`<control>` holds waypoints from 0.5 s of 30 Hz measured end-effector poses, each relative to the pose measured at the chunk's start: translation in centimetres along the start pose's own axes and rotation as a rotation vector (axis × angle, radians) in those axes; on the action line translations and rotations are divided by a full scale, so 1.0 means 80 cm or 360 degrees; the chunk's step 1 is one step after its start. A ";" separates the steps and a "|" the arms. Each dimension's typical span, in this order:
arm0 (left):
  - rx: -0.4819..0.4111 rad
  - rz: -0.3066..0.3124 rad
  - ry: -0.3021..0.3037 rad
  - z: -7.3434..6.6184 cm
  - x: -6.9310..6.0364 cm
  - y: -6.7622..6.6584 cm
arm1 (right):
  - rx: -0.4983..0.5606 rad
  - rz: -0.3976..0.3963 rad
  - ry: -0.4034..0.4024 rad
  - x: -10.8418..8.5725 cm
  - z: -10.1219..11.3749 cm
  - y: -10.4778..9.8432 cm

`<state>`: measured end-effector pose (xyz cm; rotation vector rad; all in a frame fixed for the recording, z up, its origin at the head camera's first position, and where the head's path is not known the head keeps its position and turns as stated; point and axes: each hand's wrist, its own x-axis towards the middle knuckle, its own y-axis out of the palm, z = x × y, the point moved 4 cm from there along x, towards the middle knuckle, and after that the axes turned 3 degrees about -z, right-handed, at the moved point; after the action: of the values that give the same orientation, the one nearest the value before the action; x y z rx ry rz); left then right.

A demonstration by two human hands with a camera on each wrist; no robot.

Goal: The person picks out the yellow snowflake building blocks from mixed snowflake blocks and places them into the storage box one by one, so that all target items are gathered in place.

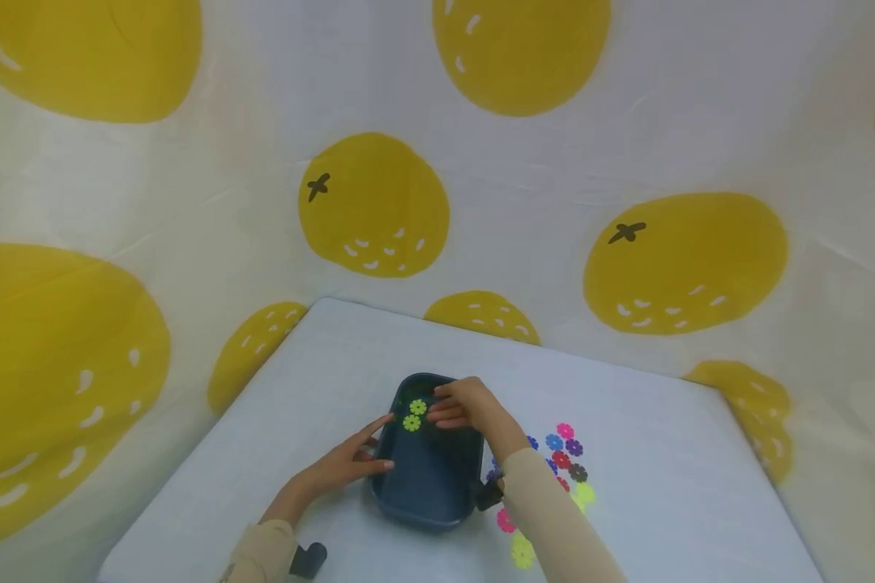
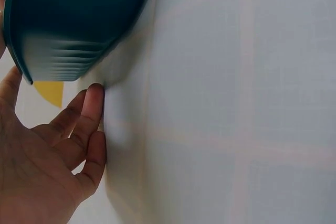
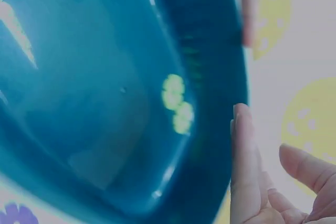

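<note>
A dark blue-green plastic tray [image 1: 430,486] sits on the white table, with two yellow-green flower-shaped pieces [image 1: 411,423] close together inside its far end. My left hand [image 1: 339,465] rests at the tray's left side, thumb and index finger touching the rim. Its other fingers are loosely bent outside the tray wall [image 2: 68,19] in the left wrist view. Over the tray's far right part is my right hand [image 1: 474,409], fingers extended and holding nothing visible. In the right wrist view its fingers [image 3: 244,166] appear in front of the tray rim, thumb apart.
Several loose flower-shaped pieces [image 1: 561,460] in pink, blue, purple, red, dark and yellow lie right of the tray, partly hidden by my right forearm. A white cloth printed with yellow fruit [image 1: 375,206] hangs behind the table [image 1: 663,453].
</note>
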<state>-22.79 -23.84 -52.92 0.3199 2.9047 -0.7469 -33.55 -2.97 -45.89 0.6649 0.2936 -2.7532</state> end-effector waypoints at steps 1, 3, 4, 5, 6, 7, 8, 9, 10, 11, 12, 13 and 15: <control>0.0000 -0.0004 -0.0013 0.000 0.000 0.000 | -0.0007 0.0017 -0.0015 -0.004 0.003 -0.004; -0.0001 -0.0010 -0.0035 0.000 -0.001 0.000 | -0.0027 0.0027 -0.0040 -0.011 0.008 -0.015; 0.0000 -0.0014 -0.0040 0.000 -0.001 0.000 | -0.0031 0.0025 -0.0049 -0.015 0.009 -0.021; 0.0004 -0.0017 -0.0042 0.000 -0.001 0.000 | -0.0033 0.0024 -0.0058 -0.019 0.010 -0.028; 0.0002 -0.0021 -0.0044 0.000 -0.001 0.000 | -0.0033 0.0017 -0.0065 -0.024 0.011 -0.035; 0.0000 -0.0022 -0.0043 0.000 -0.001 0.000 | -0.0030 0.0011 -0.0069 -0.028 0.010 -0.042; 0.0003 -0.0022 -0.0040 -0.001 -0.001 0.000 | -0.0026 0.0006 -0.0071 -0.032 0.009 -0.050; 0.0008 -0.0025 -0.0039 -0.001 -0.001 -0.001 | -0.0019 0.0004 -0.0072 -0.035 0.008 -0.058; 0.0011 -0.0023 -0.0037 -0.001 -0.001 -0.001 | -0.0016 0.0000 -0.0073 -0.040 0.007 -0.066; 0.0012 -0.0021 -0.0033 -0.001 -0.001 -0.001 | -0.0015 -0.0001 -0.0076 -0.044 0.004 -0.074; 0.0009 -0.0018 -0.0031 -0.002 -0.001 -0.001 | -0.0021 -0.0008 -0.0079 -0.047 0.002 -0.082; 0.0009 -0.0012 -0.0025 -0.002 -0.001 -0.001 | -0.0023 -0.0014 -0.0085 -0.051 -0.001 -0.089; 0.0005 -0.0007 -0.0018 -0.002 -0.002 -0.002 | -0.0031 -0.0037 -0.0105 -0.058 -0.008 -0.105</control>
<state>-22.70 -23.90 -52.71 0.3082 2.8949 -0.7513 -32.10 6.11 -43.19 0.5679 0.3148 -2.7841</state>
